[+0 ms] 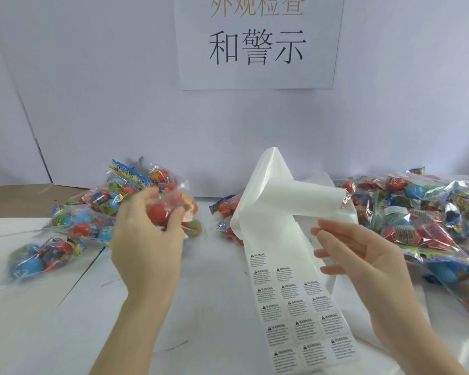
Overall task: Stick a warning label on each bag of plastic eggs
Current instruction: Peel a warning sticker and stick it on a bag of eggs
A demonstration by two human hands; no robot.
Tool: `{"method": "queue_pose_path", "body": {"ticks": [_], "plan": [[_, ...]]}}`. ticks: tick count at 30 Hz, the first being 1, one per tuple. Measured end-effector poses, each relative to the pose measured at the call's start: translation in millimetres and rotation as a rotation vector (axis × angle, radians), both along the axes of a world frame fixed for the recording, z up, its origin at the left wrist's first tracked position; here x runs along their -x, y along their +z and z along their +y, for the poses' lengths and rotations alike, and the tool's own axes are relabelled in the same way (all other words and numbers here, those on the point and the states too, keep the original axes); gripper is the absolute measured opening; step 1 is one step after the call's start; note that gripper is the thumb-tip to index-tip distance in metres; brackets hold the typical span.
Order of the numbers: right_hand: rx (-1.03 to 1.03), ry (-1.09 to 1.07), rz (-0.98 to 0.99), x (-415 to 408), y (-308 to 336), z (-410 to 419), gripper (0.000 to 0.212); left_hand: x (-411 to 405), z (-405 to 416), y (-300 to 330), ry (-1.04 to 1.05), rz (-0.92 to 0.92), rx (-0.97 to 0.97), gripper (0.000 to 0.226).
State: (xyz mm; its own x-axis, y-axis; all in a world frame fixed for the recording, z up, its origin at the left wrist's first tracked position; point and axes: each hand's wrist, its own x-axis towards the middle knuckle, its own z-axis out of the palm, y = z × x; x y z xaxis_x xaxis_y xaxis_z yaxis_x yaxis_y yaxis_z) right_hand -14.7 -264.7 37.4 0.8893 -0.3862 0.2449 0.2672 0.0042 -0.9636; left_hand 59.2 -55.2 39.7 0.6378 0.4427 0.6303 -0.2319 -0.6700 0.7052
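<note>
While the left hand [149,231] curls round a bag [173,212] of red eggs, held just above the tabletop [201,307], the right hand [363,255] hangs spread with fingers straight, gripping nothing, beside the label sheet [298,307]. Sheet's upper end curls up, bare; warning labels fill its lower part. Left pile [73,220] of bags lies behind the left hand. Right pile [423,217] lies far right. Paper sign [257,41] on back wall.
</note>
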Motion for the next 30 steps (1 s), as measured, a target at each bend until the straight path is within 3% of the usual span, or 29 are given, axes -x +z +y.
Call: {"method": "queue_pose_path", "body": {"ticks": [5,9,12,14,18,21,24,25,26,27,30], "plan": [[0.109,0.038,-0.015,1.9,-4.7,8.1,0.013,15.8,-16.0,16.1,-0.256,-0.404,0.248,0.066],[0.240,0.045,0.018,2.2,-7.0,12.3,0.012,18.8,-14.9,20.5,-0.329,-0.482,0.398,0.065],[0.247,0.055,0.003,3.7,-5.6,13.6,0.014,16.7,-12.6,27.4,-0.474,-0.374,0.786,0.057],[0.252,0.105,-0.024,5.8,-2.4,16.1,0.028,16.2,-11.1,29.6,-0.663,-0.273,0.916,0.061],[0.127,0.284,-0.027,8.6,0.9,16.5,0.046,25.5,-23.6,26.7,-1.006,-0.010,0.660,0.090],[0.047,0.354,0.001,9.6,3.6,13.4,0.059,30.1,-35.4,19.0,-1.118,0.129,0.517,0.085],[-0.031,0.390,-0.004,9.5,5.7,12.7,0.031,34.6,-40.0,23.1,-1.098,0.275,0.504,0.071],[-0.056,0.381,-0.019,9.3,6.5,12.6,0.036,34.3,-41.3,21.1,-1.048,0.312,0.543,0.065],[-0.096,0.376,-0.037,8.9,6.3,11.8,0.040,37.2,-40.6,21.0,-1.054,0.396,0.547,0.116],[-0.145,0.373,-0.055,8.0,6.1,10.9,0.042,34.5,-42.1,17.3,-1.076,0.408,0.650,0.047],[-0.254,0.381,-0.045,7.2,6.8,8.6,0.064,41.8,-46.6,22.2,-1.072,0.504,0.705,0.043]]}}
